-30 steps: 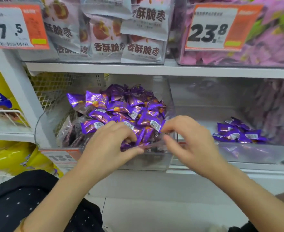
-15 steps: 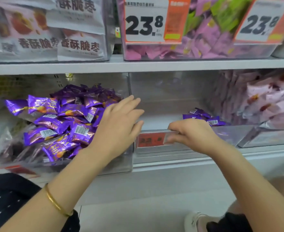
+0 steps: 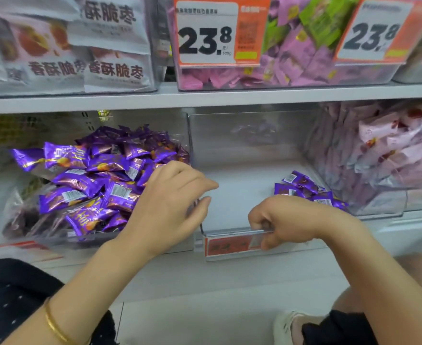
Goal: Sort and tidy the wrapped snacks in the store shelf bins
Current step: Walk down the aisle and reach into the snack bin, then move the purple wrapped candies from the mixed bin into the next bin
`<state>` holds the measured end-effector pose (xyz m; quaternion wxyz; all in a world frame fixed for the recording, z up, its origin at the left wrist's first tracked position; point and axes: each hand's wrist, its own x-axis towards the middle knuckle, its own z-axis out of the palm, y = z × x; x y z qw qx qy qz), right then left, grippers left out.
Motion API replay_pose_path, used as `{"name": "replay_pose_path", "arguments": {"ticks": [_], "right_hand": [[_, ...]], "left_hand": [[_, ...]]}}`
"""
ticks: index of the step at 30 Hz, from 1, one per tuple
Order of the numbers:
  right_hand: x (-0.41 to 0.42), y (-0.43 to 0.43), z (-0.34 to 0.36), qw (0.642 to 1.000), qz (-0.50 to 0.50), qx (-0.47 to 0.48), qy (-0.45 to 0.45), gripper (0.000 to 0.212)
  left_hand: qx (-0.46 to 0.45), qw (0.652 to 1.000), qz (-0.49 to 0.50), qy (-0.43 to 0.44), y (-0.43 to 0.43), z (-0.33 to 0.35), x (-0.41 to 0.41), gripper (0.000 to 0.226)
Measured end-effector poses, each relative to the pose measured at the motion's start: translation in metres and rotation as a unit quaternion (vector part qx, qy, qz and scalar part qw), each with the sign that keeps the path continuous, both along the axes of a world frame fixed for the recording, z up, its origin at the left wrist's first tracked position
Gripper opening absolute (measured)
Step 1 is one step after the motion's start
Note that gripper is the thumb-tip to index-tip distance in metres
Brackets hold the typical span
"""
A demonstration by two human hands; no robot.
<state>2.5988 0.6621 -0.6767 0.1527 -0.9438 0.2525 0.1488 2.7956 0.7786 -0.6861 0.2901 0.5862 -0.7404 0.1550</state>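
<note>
1. Many purple snacks [image 3: 93, 185] fill the left bin [image 3: 155, 120]; our left hand [image 3: 170, 207] curls at its right wall, and we cannot tell if it grips.
2. Our right hand [image 3: 287, 220] grips the middle bin [image 3: 225, 231] by its front rim.
3. Stray snacks [image 3: 302, 188] lie in its right corner; next, we probably move them left.

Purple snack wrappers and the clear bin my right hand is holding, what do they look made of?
The purple snack wrappers: probably thin metallised plastic film, glossy; they crinkle and catch bright streaks of light. The clear bin: rigid transparent plastic, perhaps acrylic, smooth and shiny; you see through its walls, and its back faintly mirrors purple wrappers.
</note>
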Motion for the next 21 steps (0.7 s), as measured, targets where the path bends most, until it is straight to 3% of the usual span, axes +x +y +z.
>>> {"name": "replay_pose_path", "arguments": {"ticks": [4,7,9,12,14,16,19,21], "right_hand": [[0.007,0.006,0.020,0.993,-0.055,0.107,-0.010,0.026],[0.027,0.017,0.040,0.976,-0.076,0.079,-0.190,0.025],[0.044,0.027,0.051,0.971,-0.042,0.040,-0.233,0.023],[0.055,0.037,0.055,0.998,-0.014,0.023,-0.062,0.038],[0.056,0.039,0.045,0.998,0.000,0.051,0.032,0.036],[0.059,0.040,0.034,0.995,0.007,0.099,0.016,0.018],[0.064,0.035,0.024,0.995,0.012,0.097,-0.001,0.035],[0.067,0.034,0.018,0.998,0.041,0.046,0.004,0.036]], "left_hand": [[0.009,0.997,0.056,0.050,0.010,0.003,0.017,0.031],[-0.009,0.985,0.154,0.077,0.022,0.007,0.041,0.031],[-0.001,0.984,0.164,0.066,0.033,0.006,0.049,0.024],[0.051,0.992,0.117,0.012,0.047,-0.002,0.048,0.031],[0.062,0.994,0.088,-0.014,0.053,-0.008,0.047,0.034],[0.063,0.994,0.080,-0.028,0.054,-0.011,0.048,0.034],[0.077,0.994,0.062,-0.037,0.052,-0.015,0.048,0.031],[0.089,0.994,0.051,-0.032,0.052,-0.017,0.047,0.028]]}}
